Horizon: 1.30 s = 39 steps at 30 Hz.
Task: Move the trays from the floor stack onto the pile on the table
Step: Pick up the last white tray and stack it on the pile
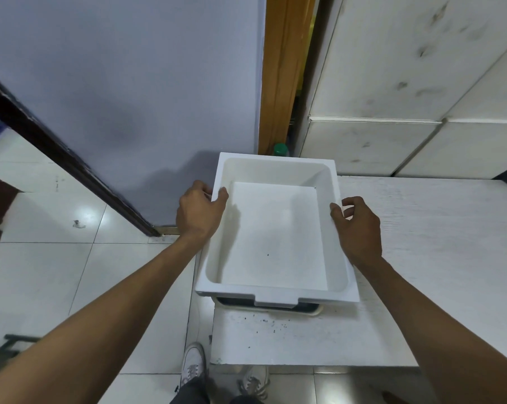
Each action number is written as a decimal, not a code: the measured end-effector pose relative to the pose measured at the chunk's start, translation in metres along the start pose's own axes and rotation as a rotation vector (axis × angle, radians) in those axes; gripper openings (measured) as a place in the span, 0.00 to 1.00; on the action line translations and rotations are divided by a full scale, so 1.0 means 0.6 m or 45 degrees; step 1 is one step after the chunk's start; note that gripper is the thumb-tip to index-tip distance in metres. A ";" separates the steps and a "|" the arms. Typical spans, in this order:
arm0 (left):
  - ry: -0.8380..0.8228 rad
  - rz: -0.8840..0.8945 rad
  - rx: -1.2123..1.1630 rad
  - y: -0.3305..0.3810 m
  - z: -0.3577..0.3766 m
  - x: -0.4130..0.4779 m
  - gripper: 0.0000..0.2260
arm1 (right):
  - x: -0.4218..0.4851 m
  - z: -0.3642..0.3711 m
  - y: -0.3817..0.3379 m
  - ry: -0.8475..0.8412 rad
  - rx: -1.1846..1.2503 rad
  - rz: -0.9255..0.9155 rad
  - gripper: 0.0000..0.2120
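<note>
Head view, looking down past two bare forearms. Grips a white tray (275, 234) by its two long sides. Left hand (200, 211) curled round the left rim, thumb hooked over the inner edge, fingers down the outside. Right hand (357, 225) pinching the right rim between thumb and curled fingers. Lies level and open side up over the pile (269, 309) at the near left corner of a white table (421, 258), with only a cream rim and a dark inside showing under the front edge. Cannot tell whether fully set down or held just above.

Beyond the tray, a green bottle cap (281, 149) at the foot of a wooden door frame (284, 68). Blue-grey wall (130, 83) to the left, scuffed white panels (392, 83) to the right. Below, glossy floor tiles (42, 272) and two white shoes (192, 365).
</note>
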<state>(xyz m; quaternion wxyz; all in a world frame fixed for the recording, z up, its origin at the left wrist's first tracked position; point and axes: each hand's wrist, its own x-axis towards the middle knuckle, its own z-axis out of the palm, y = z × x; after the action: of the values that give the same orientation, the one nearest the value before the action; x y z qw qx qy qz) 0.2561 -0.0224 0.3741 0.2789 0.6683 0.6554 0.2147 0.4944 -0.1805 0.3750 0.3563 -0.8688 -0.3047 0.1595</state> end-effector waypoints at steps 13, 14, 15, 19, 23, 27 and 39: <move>-0.275 0.112 0.235 0.013 -0.034 -0.027 0.14 | -0.048 -0.035 -0.014 -0.221 -0.232 0.008 0.20; -0.323 0.100 0.256 0.013 -0.030 -0.034 0.16 | -0.055 -0.030 -0.016 -0.252 -0.207 0.033 0.22; -0.364 0.058 0.256 0.013 -0.026 -0.042 0.19 | -0.062 -0.025 -0.018 -0.280 -0.194 0.071 0.24; -0.333 -0.126 0.188 0.013 -0.014 -0.054 0.22 | -0.078 -0.008 -0.023 -0.241 -0.262 0.178 0.22; -0.317 -0.165 0.135 0.017 -0.009 -0.051 0.23 | -0.072 -0.001 -0.019 -0.181 -0.293 0.203 0.22; -0.302 -0.137 0.195 0.018 -0.003 -0.051 0.19 | -0.069 0.010 -0.020 -0.136 -0.329 0.186 0.20; -0.375 -0.144 0.108 0.010 -0.016 -0.056 0.19 | -0.079 -0.005 -0.024 -0.176 -0.362 0.153 0.18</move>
<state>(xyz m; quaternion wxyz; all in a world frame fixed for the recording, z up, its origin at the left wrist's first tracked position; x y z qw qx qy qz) 0.2526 -0.0551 0.3880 0.3550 0.6657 0.6526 0.0704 0.4537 -0.2042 0.3902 0.1980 -0.9140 -0.2956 0.1951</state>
